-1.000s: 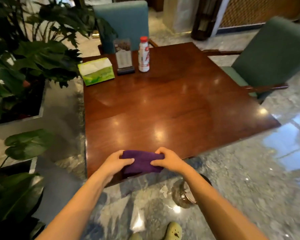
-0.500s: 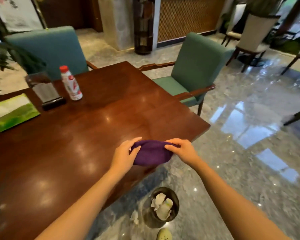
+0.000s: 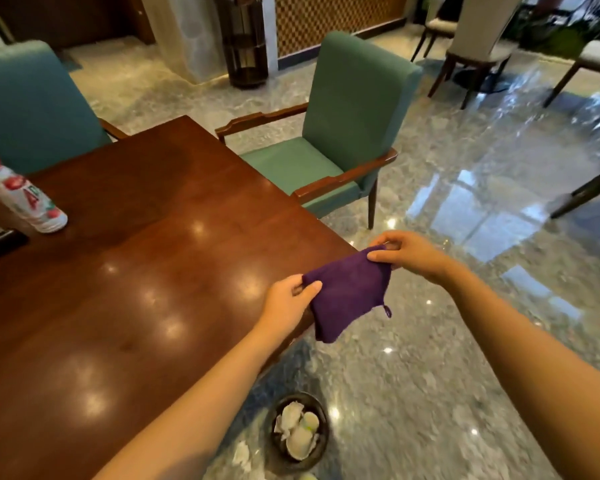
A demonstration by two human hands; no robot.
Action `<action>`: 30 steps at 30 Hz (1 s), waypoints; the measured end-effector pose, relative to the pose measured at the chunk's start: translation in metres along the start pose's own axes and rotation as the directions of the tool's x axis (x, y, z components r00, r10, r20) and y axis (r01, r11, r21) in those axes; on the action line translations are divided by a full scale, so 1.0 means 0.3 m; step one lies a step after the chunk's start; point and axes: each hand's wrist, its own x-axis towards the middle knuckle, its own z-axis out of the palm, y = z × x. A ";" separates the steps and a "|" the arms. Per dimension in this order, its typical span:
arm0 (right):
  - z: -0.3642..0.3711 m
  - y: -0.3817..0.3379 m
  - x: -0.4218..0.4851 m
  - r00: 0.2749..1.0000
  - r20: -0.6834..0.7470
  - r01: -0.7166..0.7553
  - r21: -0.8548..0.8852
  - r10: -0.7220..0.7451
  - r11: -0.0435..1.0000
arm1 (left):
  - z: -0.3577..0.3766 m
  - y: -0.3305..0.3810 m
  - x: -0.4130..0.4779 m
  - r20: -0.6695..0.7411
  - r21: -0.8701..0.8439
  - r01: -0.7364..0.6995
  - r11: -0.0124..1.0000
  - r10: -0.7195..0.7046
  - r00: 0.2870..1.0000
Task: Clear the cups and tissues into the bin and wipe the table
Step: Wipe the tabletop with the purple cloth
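Note:
A purple cloth [image 3: 347, 292] hangs in the air just past the near right corner of the dark wooden table [image 3: 136, 271]. My left hand [image 3: 288, 303] pinches its left top corner and my right hand [image 3: 409, 252] pinches its right top corner. The cloth droops between them, with a small loop at its lower right. On the floor below stands a round dark bin [image 3: 298, 431] holding white cups and crumpled tissues. A scrap of tissue [image 3: 241, 455] lies on the floor beside the bin.
A white bottle with a red cap [image 3: 25, 199] stands at the table's far left. A green armchair [image 3: 333, 143] sits at the table's right side, a blue one [image 3: 32, 105] behind it. More chairs [image 3: 471, 46] stand far right on glossy marble floor.
Both hands have lifted the cloth off the table's front edge and carried it right, past the corner, where it now hangs unfolded. The view has swung right, so the tissue box is out of sight.

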 end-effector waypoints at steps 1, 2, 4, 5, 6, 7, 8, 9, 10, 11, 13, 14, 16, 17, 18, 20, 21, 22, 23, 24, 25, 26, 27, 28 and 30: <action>-0.026 0.014 0.025 0.999 0.026 -0.025 0.010 0.024 1.000 | 0.025 -0.004 0.024 0.031 -0.095 0.074 0.993 -0.072 0.997; -0.042 0.031 0.056 0.998 0.040 -0.044 0.001 0.043 0.999 | 0.048 -0.006 0.047 0.054 -0.152 0.144 0.978 -0.138 0.989; -0.047 0.071 0.131 0.996 0.051 -0.076 -0.041 0.078 0.996 | 0.084 -0.031 0.104 0.045 -0.159 0.238 0.958 -0.234 0.971; -0.037 0.095 0.174 0.994 0.056 -0.092 -0.063 0.096 0.994 | 0.095 -0.049 0.133 0.022 -0.153 0.275 0.949 -0.275 0.961; -0.020 0.118 0.220 0.992 0.061 -0.104 -0.087 0.109 0.991 | 0.100 -0.067 0.162 0.001 -0.150 0.310 0.939 -0.313 0.950; 0.001 0.137 0.265 0.992 0.059 -0.105 -0.115 0.112 0.988 | 0.102 -0.085 0.194 -0.014 -0.164 0.341 0.926 -0.348 0.937; 0.024 0.153 0.310 0.993 0.047 -0.099 -0.141 0.107 0.985 | 0.099 -0.100 0.224 -0.027 -0.175 0.368 0.913 -0.378 0.925; 0.048 0.164 0.354 0.995 0.026 -0.092 -0.163 0.098 0.982 | 0.090 -0.115 0.254 -0.040 -0.185 0.388 0.903 -0.402 0.915; 0.072 0.173 0.392 0.996 0.003 -0.088 -0.181 0.090 0.980 | 0.081 -0.126 0.280 -0.056 -0.186 0.404 0.896 -0.420 0.906; 0.094 0.177 0.425 0.997 -0.017 -0.081 -0.195 0.080 0.977 | 0.072 -0.137 0.305 -0.076 -0.191 0.414 0.890 -0.434 0.898; 0.128 0.180 0.476 0.998 -0.047 -0.060 -0.212 0.052 0.975 | 0.059 -0.148 0.347 -0.123 -0.146 0.424 0.894 -0.442 0.889; 0.141 0.186 0.494 0.997 -0.064 -0.051 -0.221 0.038 0.974 | 0.058 -0.150 0.361 -0.147 -0.100 0.422 0.901 -0.433 0.889; 0.159 0.200 0.515 0.995 -0.096 -0.031 -0.248 0.008 0.968 | 0.058 -0.154 0.388 -0.187 0.008 0.393 0.919 -0.385 0.904; 0.164 0.209 0.521 0.994 -0.111 -0.020 -0.265 -0.010 0.964 | 0.060 -0.156 0.398 -0.203 0.083 0.371 0.925 -0.349 0.915; 0.167 0.217 0.525 0.992 -0.128 -0.017 -0.278 -0.020 0.961 | 0.063 -0.155 0.405 -0.215 0.162 0.350 0.923 -0.313 0.925; 0.166 0.224 0.524 0.986 -0.166 -0.020 -0.278 -0.028 0.960 | 0.066 -0.155 0.413 -0.230 0.287 0.321 0.903 -0.260 0.938; 0.160 0.224 0.518 0.983 -0.179 -0.018 -0.273 -0.032 0.962 | 0.067 -0.154 0.414 -0.234 0.324 0.310 0.894 -0.242 0.942; 0.154 0.226 0.509 0.983 -0.180 -0.019 -0.277 -0.032 0.961 | 0.067 -0.154 0.413 -0.235 0.348 0.304 0.887 -0.231 0.944; 0.147 0.229 0.496 0.986 -0.165 -0.024 -0.298 -0.026 0.954 | 0.066 -0.155 0.412 -0.235 0.357 0.297 0.886 -0.223 0.946; 0.141 0.232 0.480 0.990 -0.139 -0.036 -0.336 -0.012 0.941 | 0.064 -0.157 0.412 -0.231 0.361 0.289 0.887 -0.215 0.949; 0.138 0.238 0.464 0.993 -0.120 -0.051 -0.383 0.005 0.922 | 0.061 -0.161 0.411 -0.225 0.364 0.279 0.889 -0.207 0.952; 0.137 0.246 0.452 0.993 -0.117 -0.059 -0.420 0.010 0.905 | 0.058 -0.163 0.410 -0.221 0.367 0.270 0.890 -0.198 0.955; 0.139 0.253 0.444 0.991 -0.130 -0.061 -0.436 0.004 0.898 | 0.055 -0.165 0.409 -0.220 0.368 0.263 0.892 -0.191 0.956; 0.143 0.259 0.441 0.988 -0.153 -0.063 -0.429 -0.004 0.901 | 0.054 -0.167 0.408 -0.224 0.368 0.261 0.892 -0.188 0.956; 0.154 0.258 0.449 0.980 -0.200 -0.078 -0.386 -0.001 0.919 | 0.052 -0.169 0.408 -0.240 0.351 0.266 0.898 -0.188 0.952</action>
